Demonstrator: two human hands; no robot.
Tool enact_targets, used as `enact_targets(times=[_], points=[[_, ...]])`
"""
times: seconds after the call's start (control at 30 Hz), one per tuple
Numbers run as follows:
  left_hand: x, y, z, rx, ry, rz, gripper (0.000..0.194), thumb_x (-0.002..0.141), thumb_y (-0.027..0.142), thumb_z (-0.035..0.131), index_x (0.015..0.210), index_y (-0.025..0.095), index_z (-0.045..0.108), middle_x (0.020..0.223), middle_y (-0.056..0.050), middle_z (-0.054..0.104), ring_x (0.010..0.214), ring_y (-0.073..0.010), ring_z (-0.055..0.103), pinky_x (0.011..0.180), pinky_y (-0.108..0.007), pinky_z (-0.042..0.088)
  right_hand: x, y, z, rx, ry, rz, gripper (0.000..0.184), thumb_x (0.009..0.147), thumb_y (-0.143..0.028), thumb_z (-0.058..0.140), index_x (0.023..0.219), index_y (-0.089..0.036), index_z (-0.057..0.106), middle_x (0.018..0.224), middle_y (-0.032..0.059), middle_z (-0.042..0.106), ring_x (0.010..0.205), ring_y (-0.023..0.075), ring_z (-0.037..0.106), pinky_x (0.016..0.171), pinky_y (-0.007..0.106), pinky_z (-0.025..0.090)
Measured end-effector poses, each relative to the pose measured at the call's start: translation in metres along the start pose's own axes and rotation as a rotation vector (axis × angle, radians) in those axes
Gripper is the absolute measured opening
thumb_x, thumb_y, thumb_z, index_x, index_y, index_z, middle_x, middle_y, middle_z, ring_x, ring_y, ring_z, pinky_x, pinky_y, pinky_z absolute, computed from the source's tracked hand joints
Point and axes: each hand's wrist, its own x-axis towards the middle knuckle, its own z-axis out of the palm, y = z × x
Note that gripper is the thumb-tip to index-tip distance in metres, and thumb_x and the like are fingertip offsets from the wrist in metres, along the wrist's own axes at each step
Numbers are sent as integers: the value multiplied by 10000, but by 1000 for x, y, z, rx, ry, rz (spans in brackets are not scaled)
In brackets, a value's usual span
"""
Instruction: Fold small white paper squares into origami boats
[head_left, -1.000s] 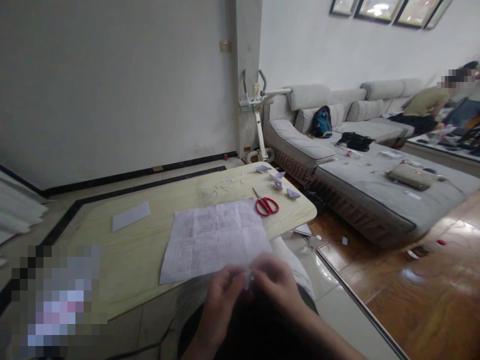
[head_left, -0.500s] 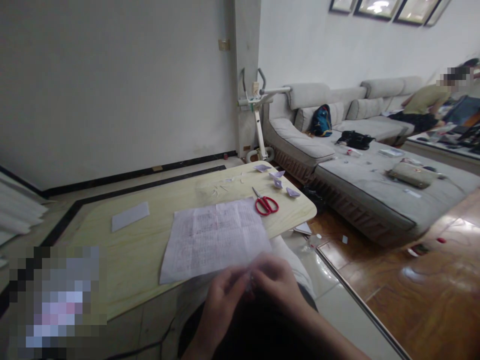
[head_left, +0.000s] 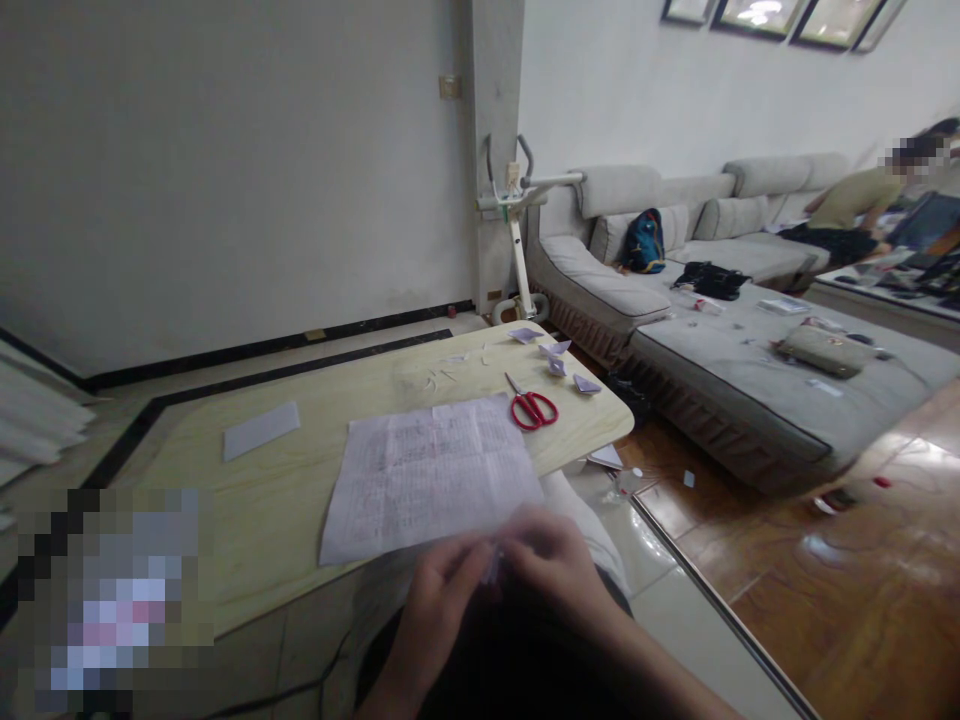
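My left hand (head_left: 450,578) and my right hand (head_left: 551,555) meet over my lap at the table's near edge. The fingers of both are closed in a pinch, thumbs close together. A small pale bit (head_left: 492,566) shows between them, too blurred to name. Just beyond the hands lies a creased printed sheet of paper (head_left: 431,475), spread flat. Red-handled scissors (head_left: 532,408) rest past its far right corner, with several folded paper shapes (head_left: 555,350) further off and thin paper scraps (head_left: 442,378) to their left.
A folded white paper (head_left: 261,431) lies left on the pale table (head_left: 184,480). A blurred-out patch covers the lower left. Beyond the table's right side stand a grey sofa (head_left: 720,370) with bags and an exercise machine (head_left: 516,240). A person (head_left: 847,212) sits far right.
My hands stay in nearly the same place, with slight finger movement. The pale bit between them shows a little more. Scissors and papers have not moved.
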Motion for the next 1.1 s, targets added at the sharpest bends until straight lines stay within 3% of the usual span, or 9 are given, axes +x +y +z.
enact_targets(times=[0.43,0.8,1.0,1.1], points=[[-3,5,6,47,-57,51,240,855,361,600,952,199,748,762,-19,736,735,-197,694,655,-260,550,-2,3,4,-16,46,-13,76,717,-172,598,645,-154,617,586,-16,555,566,131,508,520,232,404],[1,-10,8,44,90,108,197,831,343,636,983,219,641,868,-37,779,749,-206,733,669,-286,583,1,2,0,-110,51,-11,138,781,-229,607,673,-149,638,645,11,590,634,159,542,619,278,434],[1,-13,9,98,47,120,197,858,329,607,1029,232,621,963,-40,774,884,-211,727,739,-282,572,1,3,1,-48,5,49,155,791,-269,626,688,-153,632,630,0,578,606,148,526,577,262,423],[1,-13,10,131,-26,122,185,887,371,576,968,230,664,941,-31,768,856,-200,715,748,-273,556,0,7,0,-87,17,5,182,805,-282,614,671,-159,607,632,0,567,609,150,519,580,266,422]])
